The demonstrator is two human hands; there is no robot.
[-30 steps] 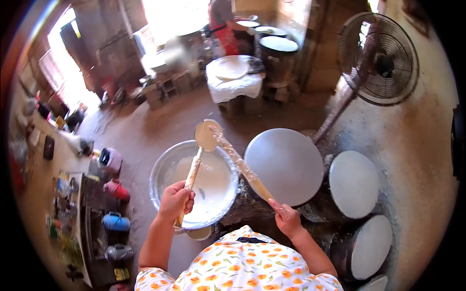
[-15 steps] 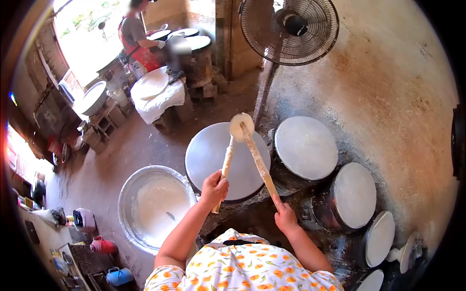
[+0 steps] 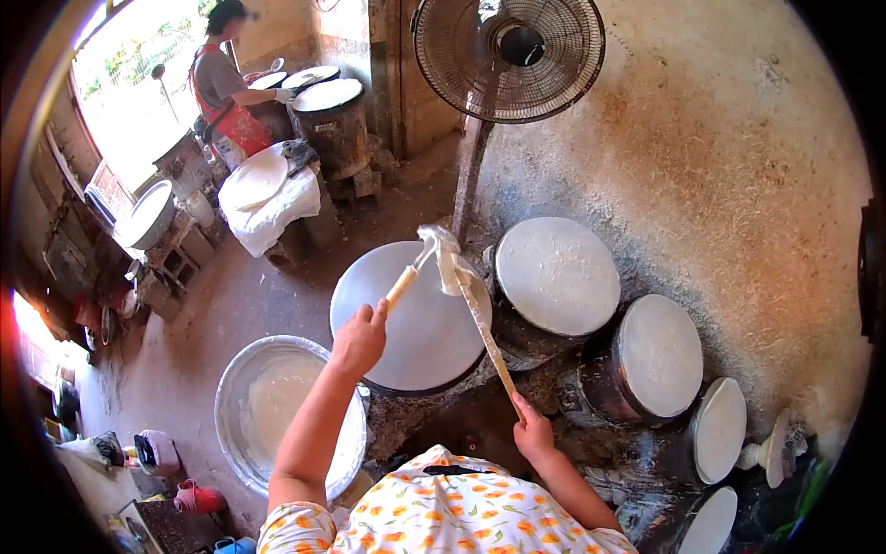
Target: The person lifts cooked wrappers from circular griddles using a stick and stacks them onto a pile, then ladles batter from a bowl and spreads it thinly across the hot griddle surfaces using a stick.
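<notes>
My left hand [image 3: 360,340] is closed round the wooden handle of a ladle [image 3: 437,244], which is tilted and coated in white batter. In my right hand [image 3: 532,427] is the lower end of a long flat wooden stick [image 3: 486,334]. The stick's batter-covered upper end touches or nearly touches the ladle, and white batter hangs there. Both tools are above a large round pale griddle top [image 3: 406,319]. Below and left of my left hand stands a big metal basin [image 3: 227,420] holding white batter.
More round white-topped stoves [image 3: 557,275] [image 3: 660,355] [image 3: 720,430] curve along the right wall. A fan [image 3: 517,51] stands at the top. Another person [image 3: 224,92] works at stoves in the back left, near a cloth-covered stand [image 3: 286,208].
The view has turned right. The ladle and stick have moved from above the basin to above the griddle, and the ladle has tipped over, with batter now hanging from it.
</notes>
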